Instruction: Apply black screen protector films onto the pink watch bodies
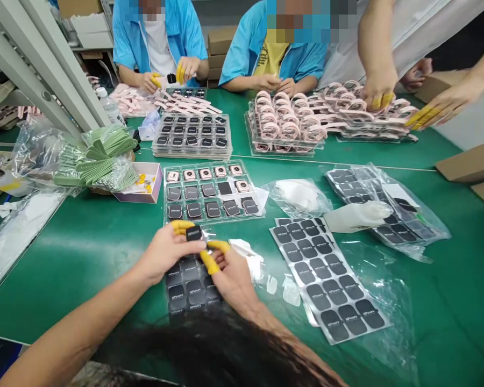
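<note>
Above the near tray, my left hand [167, 250] pinches a small square watch case [193, 233] with a black printed face, yellow cots covering its fingertips. My right hand [228, 269], also in yellow finger cots, is closed just to the right of the case; whatever lies between its thumb and forefinger is too small to make out. Beneath both hands lies a sheet or tray of black printed squares [194, 290], partly hidden by hair. Just beyond, a clear tray [259, 214] carries watch cases, some showing rose-gold sensor backs, others black faces.
Sheets of black stickers [318, 258] lie on the right beside a white bottle [358, 216] and plastic bags. Green straps [100, 161] and a small box [158, 188] are left. Stacked trays [191, 153] and pink straps [282, 121] stand farther back, where other people's hands work.
</note>
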A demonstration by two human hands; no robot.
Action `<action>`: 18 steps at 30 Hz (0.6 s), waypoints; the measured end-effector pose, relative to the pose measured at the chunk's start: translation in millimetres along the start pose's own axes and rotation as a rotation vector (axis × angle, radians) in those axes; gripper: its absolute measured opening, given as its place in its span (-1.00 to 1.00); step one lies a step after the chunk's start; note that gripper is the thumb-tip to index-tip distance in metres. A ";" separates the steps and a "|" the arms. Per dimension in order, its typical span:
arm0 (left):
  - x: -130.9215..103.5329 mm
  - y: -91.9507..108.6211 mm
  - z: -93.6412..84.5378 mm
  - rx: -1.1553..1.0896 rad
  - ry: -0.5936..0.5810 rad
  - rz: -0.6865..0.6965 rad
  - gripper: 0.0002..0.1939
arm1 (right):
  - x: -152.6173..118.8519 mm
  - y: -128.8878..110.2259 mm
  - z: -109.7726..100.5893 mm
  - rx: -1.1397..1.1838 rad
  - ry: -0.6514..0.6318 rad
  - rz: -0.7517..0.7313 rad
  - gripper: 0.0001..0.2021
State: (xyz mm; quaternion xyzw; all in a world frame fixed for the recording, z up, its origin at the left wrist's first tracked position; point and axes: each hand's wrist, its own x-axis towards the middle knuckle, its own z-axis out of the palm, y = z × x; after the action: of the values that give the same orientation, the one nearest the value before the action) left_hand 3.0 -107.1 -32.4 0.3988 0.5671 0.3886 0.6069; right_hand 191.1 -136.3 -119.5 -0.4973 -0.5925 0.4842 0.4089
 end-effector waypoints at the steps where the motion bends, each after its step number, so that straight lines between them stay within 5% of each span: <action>1: 13.3 13.2 2.5 0.055 0.033 0.060 -0.31 | -0.6 2.4 3.2 -0.084 0.015 -0.094 -0.85; 5: 95.5 55.7 30.9 0.681 0.152 0.434 -0.40 | -0.2 4.8 11.4 -0.283 0.055 -0.299 -0.88; 8: 148.2 65.0 54.2 1.108 0.159 0.395 -0.43 | 1.3 2.0 10.5 -0.341 0.035 -0.280 -0.83; 12: 171.6 68.2 68.4 1.362 0.137 0.387 -0.29 | 2.8 0.7 9.8 -0.447 -0.015 -0.275 -0.79; 15: 181.1 79.8 86.0 1.420 0.014 0.542 -0.54 | 3.2 0.7 10.6 -0.380 -0.001 -0.299 -0.82; 18: 198.9 95.9 114.0 1.480 -0.215 0.504 -0.75 | 2.9 -0.5 9.5 -0.262 0.015 -0.306 -0.85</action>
State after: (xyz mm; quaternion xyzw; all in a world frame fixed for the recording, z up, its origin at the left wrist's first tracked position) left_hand 125.7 108.2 -14.5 0.8511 0.5089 -0.0044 0.1289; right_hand 181.3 -135.1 -120.8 -0.4540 -0.7159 0.3316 0.4140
